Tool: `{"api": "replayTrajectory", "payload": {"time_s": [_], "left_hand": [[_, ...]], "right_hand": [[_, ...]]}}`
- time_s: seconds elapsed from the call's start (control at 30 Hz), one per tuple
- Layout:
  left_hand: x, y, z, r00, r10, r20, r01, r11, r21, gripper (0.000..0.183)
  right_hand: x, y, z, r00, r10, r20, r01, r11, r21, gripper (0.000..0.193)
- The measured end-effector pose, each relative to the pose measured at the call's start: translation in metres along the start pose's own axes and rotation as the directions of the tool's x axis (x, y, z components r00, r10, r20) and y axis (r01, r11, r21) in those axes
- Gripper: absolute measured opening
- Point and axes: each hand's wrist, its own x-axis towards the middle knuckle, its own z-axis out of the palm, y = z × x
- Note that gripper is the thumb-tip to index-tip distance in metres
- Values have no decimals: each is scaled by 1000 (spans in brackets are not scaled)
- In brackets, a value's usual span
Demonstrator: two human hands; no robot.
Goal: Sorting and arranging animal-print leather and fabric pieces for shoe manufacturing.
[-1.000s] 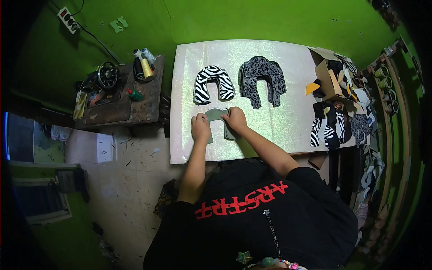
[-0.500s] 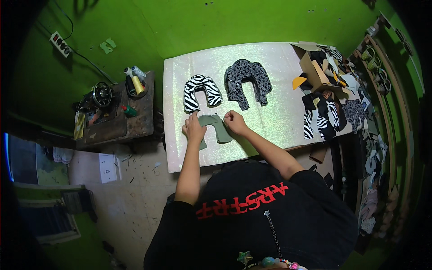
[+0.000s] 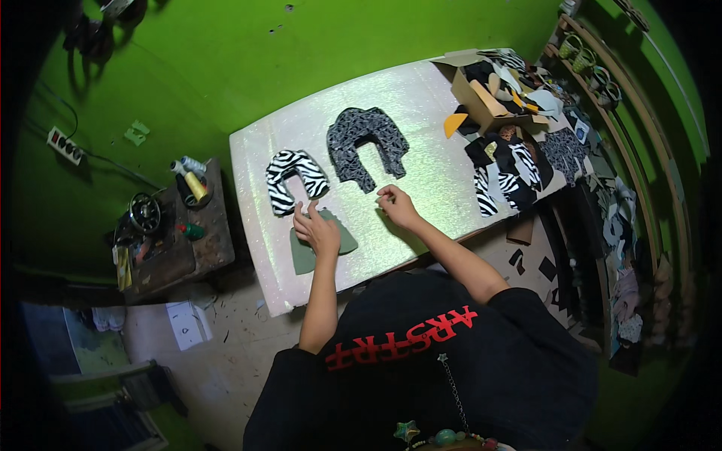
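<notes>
A zebra-print arched stack of cut pieces (image 3: 280, 197) lies at the left of the table. To its right is a larger grey-and-black patterned arched stack (image 3: 347, 148). Nearer to me, green arch-shaped pieces (image 3: 303, 258) rest on the tabletop, partly covered by my left hand (image 3: 320, 233). That hand lies over them with its fingers stretched and apart, fingertips by the lower edge of the zebra stack. My right hand (image 3: 397, 208) hovers just below the grey patterned stack, away from the green pieces. Its fingers are curled into a pinch, and anything between them is too small to make out.
An open cardboard box (image 3: 481, 104) full of scraps stands at the table's far right, with zebra and black offcuts (image 3: 519, 177) before it. A sewing machine (image 3: 144, 213) and thread cones (image 3: 195, 185) sit on a separate wooden table at left.
The view has turned, so the table appears tilted and further left. My right hand has come away from the green pieces, while my left hand stays over them.
</notes>
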Motion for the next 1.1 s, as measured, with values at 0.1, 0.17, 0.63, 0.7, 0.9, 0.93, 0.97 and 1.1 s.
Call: {"api": "replayTrajectory", "payload": {"time_s": [0.1,0.17,0.63,0.7,0.9,0.93,0.97,1.1], "left_hand": [[-2,45,11,996,67,-58,-73,991,-113,45],[-2,80,22,988,147,-38,-151,976,-155,41],[-46,294,134,706,582,403,-359,785,-505,26],[-51,312,142,698,569,436,-392,812,-433,33],[-53,334,164,758,484,437,-412,875,-255,26],[-50,334,165,757,449,475,-375,893,-248,22],[-49,336,167,753,414,511,-338,910,-240,18],[-47,346,160,709,382,593,-355,920,-168,21]], "right_hand": [[-7,-12,-43,995,-1,-101,6,999,48,16],[-12,-21,-77,980,72,-186,-55,994,97,13],[-13,37,-333,708,-318,-630,-3,891,-454,19],[-13,33,-346,734,-340,-589,-95,807,-583,28],[-5,33,-357,896,-202,-395,-112,759,-642,47],[-3,34,-356,907,-202,-370,-104,743,-661,47],[-2,35,-354,916,-203,-345,-94,728,-679,46],[5,36,-350,935,-218,-281,-22,754,-656,32]]}}
